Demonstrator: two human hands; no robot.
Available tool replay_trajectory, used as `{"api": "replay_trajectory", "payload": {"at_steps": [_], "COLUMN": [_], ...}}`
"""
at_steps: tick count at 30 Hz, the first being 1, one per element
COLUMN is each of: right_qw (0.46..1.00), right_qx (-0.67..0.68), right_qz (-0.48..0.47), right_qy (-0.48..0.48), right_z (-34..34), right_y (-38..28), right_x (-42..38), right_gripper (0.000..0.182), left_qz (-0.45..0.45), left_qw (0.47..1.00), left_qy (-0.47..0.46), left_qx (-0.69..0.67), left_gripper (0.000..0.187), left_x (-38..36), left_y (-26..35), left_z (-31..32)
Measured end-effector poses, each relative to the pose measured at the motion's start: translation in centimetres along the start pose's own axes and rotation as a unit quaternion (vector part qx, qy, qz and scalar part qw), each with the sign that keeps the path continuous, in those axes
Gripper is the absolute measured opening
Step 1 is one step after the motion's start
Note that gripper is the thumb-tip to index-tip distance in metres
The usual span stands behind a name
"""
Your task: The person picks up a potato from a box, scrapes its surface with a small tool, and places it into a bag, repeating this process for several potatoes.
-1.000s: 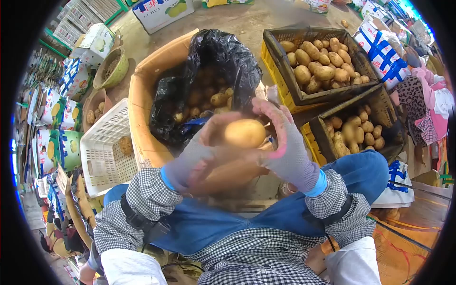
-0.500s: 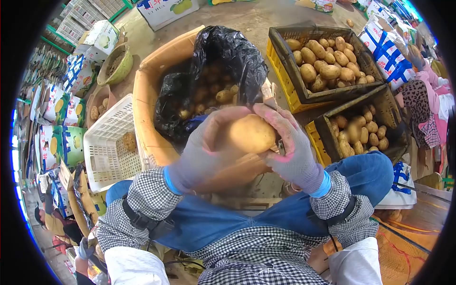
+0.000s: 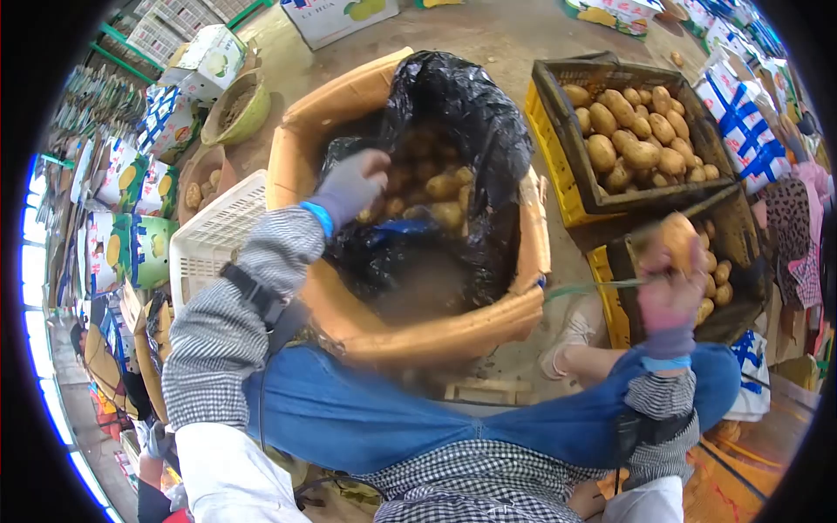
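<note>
My left hand (image 3: 351, 187), in a grey glove, is over the left part of a large cardboard box (image 3: 292, 166), its fingers curled and blurred. Black plastic (image 3: 453, 96) lines this box, and potatoes (image 3: 443, 186) lie inside. Out to the right, my right hand (image 3: 674, 292) grips a potato (image 3: 677, 241) above the lower dark crate (image 3: 741, 253), which holds more potatoes (image 3: 722, 272). Whether my left hand holds anything is hidden.
An upper crate (image 3: 558, 157) full of potatoes stands at the right. Left of the cardboard box are a white basket (image 3: 209, 240) and a green bowl (image 3: 248, 118). Printed cartons (image 3: 340, 22) stand around. At the lower left, part of another person (image 3: 153, 449) shows.
My hands have parted. The left one moved up and left over the cardboard box, and the right one carried the potato right to the lower crate. The view has shifted slightly.
</note>
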State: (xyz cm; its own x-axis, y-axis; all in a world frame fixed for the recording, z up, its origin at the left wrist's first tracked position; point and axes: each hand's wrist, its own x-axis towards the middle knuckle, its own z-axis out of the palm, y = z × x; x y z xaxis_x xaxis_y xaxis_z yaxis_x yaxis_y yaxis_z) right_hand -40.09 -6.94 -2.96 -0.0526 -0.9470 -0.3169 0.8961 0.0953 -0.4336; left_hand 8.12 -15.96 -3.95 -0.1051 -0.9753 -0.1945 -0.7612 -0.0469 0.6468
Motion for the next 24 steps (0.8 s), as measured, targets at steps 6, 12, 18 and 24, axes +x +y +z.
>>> {"api": "replay_trajectory", "payload": {"at_steps": [6,12,18,24], "right_qw": [0.935,0.978,0.995,0.998], "right_qx": [0.22,0.109,0.037,-0.003], "right_qz": [-0.103,-0.039,-0.012,0.007], "right_qy": [0.26,0.175,0.095,0.057], "right_z": [-10.1,-0.9,2.5,3.3], "right_y": [-7.9,-4.2,-0.6,-0.1], "right_x": [0.5,-0.3,-0.7,-1.9], "right_gripper": [0.039,0.043,0.037,0.034], "left_qz": [-0.012,-0.031,-0.066,-0.028], "left_qw": [0.941,0.854,0.856,0.874], "left_qy": [-0.105,-0.242,-0.247,-0.243], "left_qx": [0.323,0.46,0.448,0.42], "left_gripper": [0.029,0.032,0.032,0.036], "left_x": [4.3,9.6,10.3,6.1], "left_y": [-7.2,-11.7,-11.1,-12.2], "left_z": [8.2,13.1,13.9,13.3]}}
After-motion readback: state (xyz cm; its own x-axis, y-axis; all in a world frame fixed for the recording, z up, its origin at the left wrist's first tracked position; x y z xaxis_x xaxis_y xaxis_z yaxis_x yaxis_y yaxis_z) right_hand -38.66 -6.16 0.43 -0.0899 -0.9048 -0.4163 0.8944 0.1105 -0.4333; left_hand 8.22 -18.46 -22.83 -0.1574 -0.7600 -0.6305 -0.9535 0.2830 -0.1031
